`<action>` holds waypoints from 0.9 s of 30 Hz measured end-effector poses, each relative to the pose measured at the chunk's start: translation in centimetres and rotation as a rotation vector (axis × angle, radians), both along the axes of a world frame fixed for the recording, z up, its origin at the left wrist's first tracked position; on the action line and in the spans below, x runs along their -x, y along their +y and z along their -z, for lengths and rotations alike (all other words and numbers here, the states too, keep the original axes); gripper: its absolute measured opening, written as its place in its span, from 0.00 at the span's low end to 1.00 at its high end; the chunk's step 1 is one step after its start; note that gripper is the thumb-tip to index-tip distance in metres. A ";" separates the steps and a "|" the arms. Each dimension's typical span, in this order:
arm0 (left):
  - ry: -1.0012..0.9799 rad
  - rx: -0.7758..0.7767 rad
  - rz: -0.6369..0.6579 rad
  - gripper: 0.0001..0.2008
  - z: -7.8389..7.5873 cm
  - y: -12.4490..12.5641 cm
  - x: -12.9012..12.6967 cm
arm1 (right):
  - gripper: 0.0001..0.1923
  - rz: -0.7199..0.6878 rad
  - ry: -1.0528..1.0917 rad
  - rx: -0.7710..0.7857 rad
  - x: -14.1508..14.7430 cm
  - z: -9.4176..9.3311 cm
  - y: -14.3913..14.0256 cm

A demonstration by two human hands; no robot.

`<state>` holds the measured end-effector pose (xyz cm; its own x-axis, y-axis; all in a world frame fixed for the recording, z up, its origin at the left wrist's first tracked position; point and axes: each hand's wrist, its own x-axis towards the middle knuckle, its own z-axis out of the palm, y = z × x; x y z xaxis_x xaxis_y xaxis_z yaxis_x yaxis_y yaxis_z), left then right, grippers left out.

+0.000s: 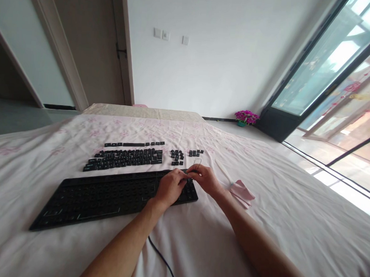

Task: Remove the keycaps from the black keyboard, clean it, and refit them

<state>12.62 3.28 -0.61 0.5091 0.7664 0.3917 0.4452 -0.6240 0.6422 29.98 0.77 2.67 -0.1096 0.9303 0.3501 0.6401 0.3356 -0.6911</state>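
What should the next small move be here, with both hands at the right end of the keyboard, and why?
Probably lift the wire puller in the right hand straight up to free a cap, then set it with the loose keycaps laid out behind the keyboard. Most of the frame looks stripped, and the left hand steadies its right end, where both hands meet.

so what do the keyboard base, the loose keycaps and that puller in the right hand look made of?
Keyboard base: black, matte, moulded look, likely plastic. Loose keycaps: the same dull black with pale legends, probably plastic too. Keycap puller above the right hand: thin, pale loop, looks like bent metal wire, though too small to be sure. Left hand rests on the base.
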 end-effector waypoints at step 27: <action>0.107 -0.059 -0.063 0.17 -0.9 -0.7 -1.3 | 0.17 -0.005 -0.032 -0.262 2.1 1.0 -1.5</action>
